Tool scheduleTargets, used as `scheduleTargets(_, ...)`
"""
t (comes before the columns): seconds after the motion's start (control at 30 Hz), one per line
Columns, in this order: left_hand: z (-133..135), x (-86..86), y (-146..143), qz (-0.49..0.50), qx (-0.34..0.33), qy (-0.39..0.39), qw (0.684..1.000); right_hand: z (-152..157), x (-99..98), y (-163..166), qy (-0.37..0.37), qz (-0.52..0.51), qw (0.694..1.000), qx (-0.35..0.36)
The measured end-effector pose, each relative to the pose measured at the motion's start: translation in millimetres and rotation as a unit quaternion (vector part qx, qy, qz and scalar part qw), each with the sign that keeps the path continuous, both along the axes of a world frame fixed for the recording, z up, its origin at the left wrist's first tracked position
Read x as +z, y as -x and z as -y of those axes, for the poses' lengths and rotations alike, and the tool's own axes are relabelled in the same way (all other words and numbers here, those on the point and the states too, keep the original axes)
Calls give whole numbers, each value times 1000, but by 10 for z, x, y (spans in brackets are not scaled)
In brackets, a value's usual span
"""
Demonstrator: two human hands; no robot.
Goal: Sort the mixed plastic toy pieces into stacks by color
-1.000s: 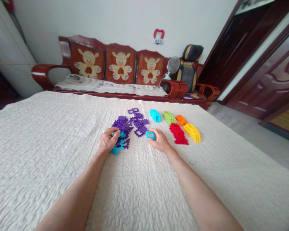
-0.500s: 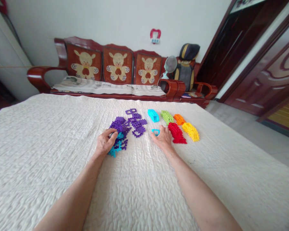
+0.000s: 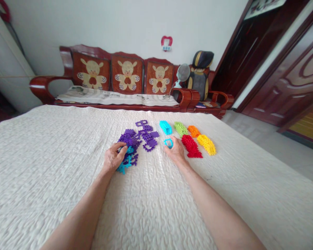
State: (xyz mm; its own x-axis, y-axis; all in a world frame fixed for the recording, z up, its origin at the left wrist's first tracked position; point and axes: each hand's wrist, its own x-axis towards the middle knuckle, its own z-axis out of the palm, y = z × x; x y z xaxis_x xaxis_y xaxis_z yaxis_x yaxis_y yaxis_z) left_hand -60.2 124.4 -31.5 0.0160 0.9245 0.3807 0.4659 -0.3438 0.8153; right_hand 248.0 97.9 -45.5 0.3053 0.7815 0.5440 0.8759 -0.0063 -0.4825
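My left hand [image 3: 115, 155] rests at the left edge of a pile of purple interlocking plastic pieces [image 3: 129, 137]. Its thumb and fingers are closed, and what lies between them is mostly hidden. Light-blue pieces [image 3: 123, 165] lie beside this hand, mixed in with the purple. On the right, my right hand [image 3: 176, 150] grips a light-blue frame-shaped piece [image 3: 168, 142] between thumb and fingers, low over the cover. Behind that piece sits a stacked light-blue group [image 3: 166, 127]. A red group [image 3: 191, 147] lies just right of the right hand.
Lime-green [image 3: 181, 128], orange [image 3: 194, 131] and yellow [image 3: 207, 144] groups of pieces lie to the right. Loose purple pieces [image 3: 149, 137] spread between my hands. Everything lies on a cream quilted cover [image 3: 146, 208]. Beyond its far edge stands a wooden sofa [image 3: 182, 100].
The view has tipped up slightly, so everything sits lower in the picture. The light-blue frame in my right hand shows more of its opening. My left hand has hardly moved.
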Motion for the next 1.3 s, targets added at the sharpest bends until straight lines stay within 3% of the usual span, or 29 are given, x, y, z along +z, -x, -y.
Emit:
scheduleTargets(0.17,5,3,2,1,-1,1,1000,-344,80,-104,-42,-38,998,1)
scheduleTargets(0.3,8,-2,0,3,2,-1,1000,-615,131,-117,-69,-64,995,-42)
scheduleTargets(0.57,19,4,-3,5,2,-1,1000,-870,15,-189,-66,-61,994,-67)
scheduleTargets(0.93,26,17,-6,18,0,11,1000,-919,-12,-214,-60,-36,995,-71)
scheduleTargets(1.1,9,19,11,99,53,36,993,-843,47,-171,-70,-38,994,-70)
scheduleTargets(1.2,-41,-12,36,168,87,62,980,-790,110,-113,-92,-20,995,-41)
scheduleTargets(1.3,-77,-40,51,202,86,76,973,-753,186,20,-107,-21,994,31)
